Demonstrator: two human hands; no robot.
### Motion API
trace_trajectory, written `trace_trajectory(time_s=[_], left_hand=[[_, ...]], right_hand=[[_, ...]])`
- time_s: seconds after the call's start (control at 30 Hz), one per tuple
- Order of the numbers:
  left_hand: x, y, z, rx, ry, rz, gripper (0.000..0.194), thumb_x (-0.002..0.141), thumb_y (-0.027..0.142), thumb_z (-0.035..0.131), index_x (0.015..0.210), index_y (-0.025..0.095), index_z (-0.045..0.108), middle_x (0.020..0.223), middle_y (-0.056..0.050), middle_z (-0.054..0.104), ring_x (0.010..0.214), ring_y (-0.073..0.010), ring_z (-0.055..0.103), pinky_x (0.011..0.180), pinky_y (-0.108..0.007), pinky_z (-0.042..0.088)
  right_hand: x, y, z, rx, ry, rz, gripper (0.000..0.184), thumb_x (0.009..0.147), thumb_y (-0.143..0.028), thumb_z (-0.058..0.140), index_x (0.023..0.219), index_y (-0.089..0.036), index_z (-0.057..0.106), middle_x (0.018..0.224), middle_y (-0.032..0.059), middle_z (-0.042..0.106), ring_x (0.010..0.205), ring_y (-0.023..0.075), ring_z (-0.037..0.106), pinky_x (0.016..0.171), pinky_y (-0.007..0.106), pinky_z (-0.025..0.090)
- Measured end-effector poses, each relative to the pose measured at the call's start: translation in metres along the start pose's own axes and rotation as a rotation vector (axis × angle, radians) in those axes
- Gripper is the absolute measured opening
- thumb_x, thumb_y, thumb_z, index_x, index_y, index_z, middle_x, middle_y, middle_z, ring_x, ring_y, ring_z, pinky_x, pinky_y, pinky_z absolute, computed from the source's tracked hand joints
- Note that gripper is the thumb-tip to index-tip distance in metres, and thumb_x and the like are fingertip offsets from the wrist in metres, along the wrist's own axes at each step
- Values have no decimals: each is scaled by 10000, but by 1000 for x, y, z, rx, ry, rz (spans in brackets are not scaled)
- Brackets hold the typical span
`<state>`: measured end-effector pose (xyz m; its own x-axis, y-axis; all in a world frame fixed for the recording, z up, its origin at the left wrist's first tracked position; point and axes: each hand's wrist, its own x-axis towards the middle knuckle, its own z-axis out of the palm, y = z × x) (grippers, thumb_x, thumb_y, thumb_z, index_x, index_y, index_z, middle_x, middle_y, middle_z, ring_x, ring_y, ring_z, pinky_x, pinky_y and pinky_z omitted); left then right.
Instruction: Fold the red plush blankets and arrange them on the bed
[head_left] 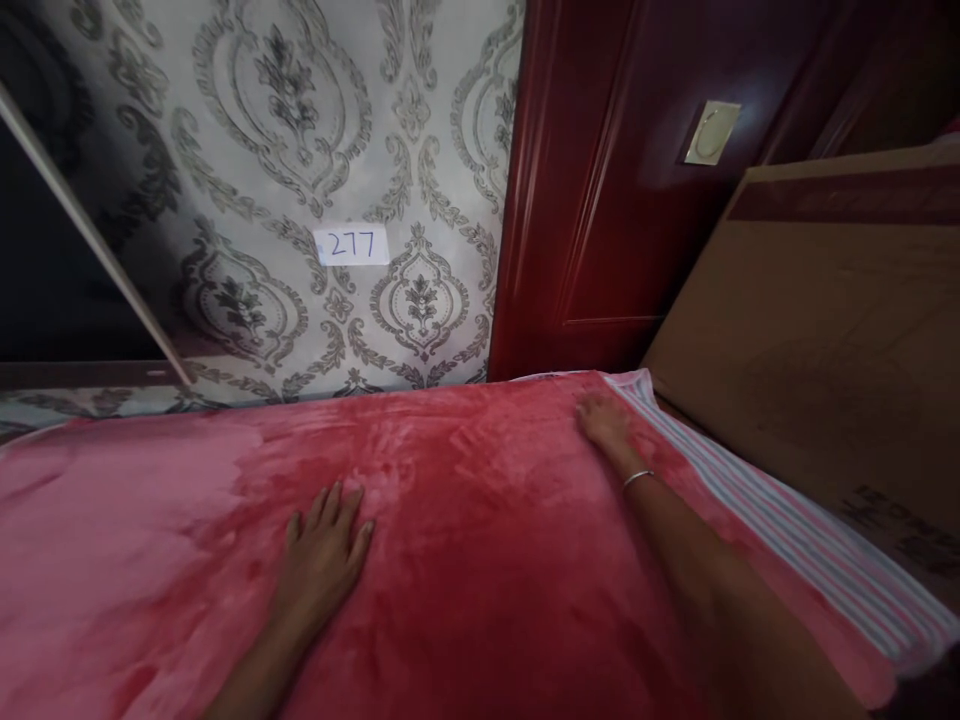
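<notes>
A pink-red plush blanket (450,560) is spread over a flat surface, its pile brushed into lighter and darker patches. My left hand (322,550) lies flat on it left of the middle, fingers spread and holding nothing. Farther off, near the blanket's back right corner, my right hand (602,425) rests palm down on the plush, fingers stretched out and a little blurred. A silver bangle (638,478) circles the right wrist. Along the right edge a striped cloth (757,500) in white, grey and pink shows beside the red plush.
A large cardboard box (825,330) stands close along the right side. Behind the blanket rise a patterned wallpapered wall (416,300) with a "277" label (352,245) and a dark red wood panel (592,200). A dark screen (67,260) is at the left.
</notes>
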<state>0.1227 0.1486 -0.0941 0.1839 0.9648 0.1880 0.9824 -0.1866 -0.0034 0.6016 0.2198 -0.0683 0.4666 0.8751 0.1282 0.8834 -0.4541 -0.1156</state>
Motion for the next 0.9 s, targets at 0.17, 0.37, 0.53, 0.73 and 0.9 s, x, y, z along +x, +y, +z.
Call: trace_trajectory(time_s=[0.17,0.37,0.53,0.73,0.9], left_hand=[[1,-4,6,31,0,6,573,978,356,346,1492,184,534,1592,-140,447,1483,-315,393,1180,-576,302],[1,-10,13,24,12,7,576,962,379,378,1484,204,547,1581,-122,467,1484,-310,390,1188,-563,296],[0,-15,19,15,19,9,577,956,398,395,1485,224,549,1591,-103,456,1495,-304,376,1190,-554,301],[-2,-9,11,18,-16,-12,565,961,376,412,1485,213,547,1588,-121,450,1492,-326,386,1185,-588,315],[-7,4,-5,-9,-57,-24,554,988,374,409,1502,201,522,1601,-140,425,1499,-326,375,1199,-590,303]], right_hand=[[-16,-115,28,118,-92,-560,547,1060,-496,346,1589,-359,356,1685,-2,248,1547,243,200,1230,473,235],[16,-123,38,115,-209,-667,564,1056,-499,348,1594,-328,349,1682,1,242,1551,230,190,1250,477,174],[67,-28,26,68,-138,-258,571,1054,-388,271,1601,-245,347,1678,75,260,1545,289,205,1228,568,206],[66,63,22,61,-117,128,647,1038,-504,191,1615,-241,321,1687,110,220,1521,404,229,1159,709,247],[59,75,21,138,-129,263,722,1010,-584,209,1595,-197,381,1661,177,266,1489,489,240,1118,747,230]])
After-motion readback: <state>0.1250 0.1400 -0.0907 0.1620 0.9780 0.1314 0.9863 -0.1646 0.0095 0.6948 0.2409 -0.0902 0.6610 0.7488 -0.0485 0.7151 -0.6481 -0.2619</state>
